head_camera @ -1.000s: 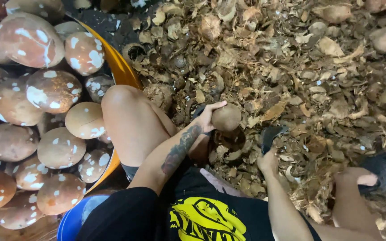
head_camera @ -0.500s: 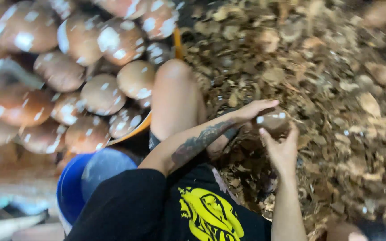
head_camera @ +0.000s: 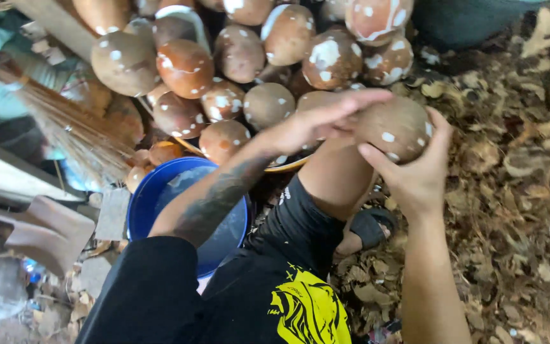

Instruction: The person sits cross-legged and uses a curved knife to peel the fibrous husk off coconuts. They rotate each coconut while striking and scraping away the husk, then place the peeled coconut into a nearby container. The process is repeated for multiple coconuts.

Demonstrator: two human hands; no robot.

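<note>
Head view, entry: peeled coconut (head_camera: 394, 127), brown with white flecks, now lifted off the husk litter (head_camera: 517, 191) and carried leftward, level with the raised knee (head_camera: 335, 172). Right hand (head_camera: 415, 172): cupped under and behind the nut, fingers curled partway round it, gripping. Left hand (head_camera: 316, 124): fingers stretched nearly flat, laid over the top and near side, steadying rather than clenching. One second back: same nut low among the husks, left hand only; half a second back: both hands closing on it. Adjacent: heap of peeled coconuts (head_camera: 243, 76) just beyond the hands, yellow-rimmed basin (head_camera: 288, 167) under it, blue bucket (head_camera: 154, 197), broom (head_camera: 65, 121), sandal (head_camera: 370, 226). Judgement: nut in transit toward the heap
</note>
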